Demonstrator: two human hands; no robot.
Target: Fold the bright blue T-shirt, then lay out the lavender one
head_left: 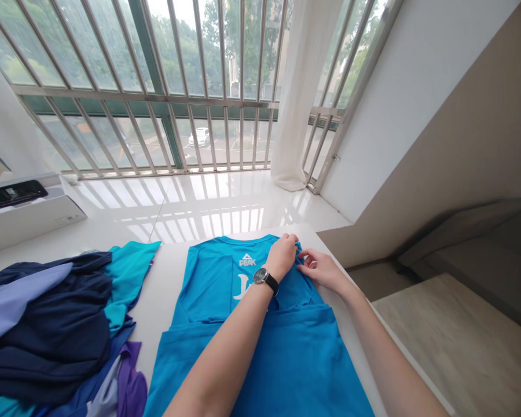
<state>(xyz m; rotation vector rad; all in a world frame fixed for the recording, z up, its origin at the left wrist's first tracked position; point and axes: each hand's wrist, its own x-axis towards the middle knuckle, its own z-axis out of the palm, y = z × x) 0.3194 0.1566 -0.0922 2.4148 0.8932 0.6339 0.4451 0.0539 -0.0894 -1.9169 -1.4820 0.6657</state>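
A bright blue sports shirt (295, 353) lies on the white table, with a white PEAK logo and part of a white mark near its collar. A crosswise fold runs below the mark, and the side edges near the collar are turned inward. My left hand (283, 255), with a black-strapped watch on its wrist, reaches across to the shirt's upper right corner and pinches the cloth there. Close beside it, my right hand (323, 269) has thumb and forefinger closed on the shirt's right edge.
A heap of clothes (56, 324) in navy, teal, lilac and purple lies on the left. A white box (35, 214) with a black object on it stands on the tiled sill (178, 202). Behind are window bars (226, 104) and a white curtain (297, 98).
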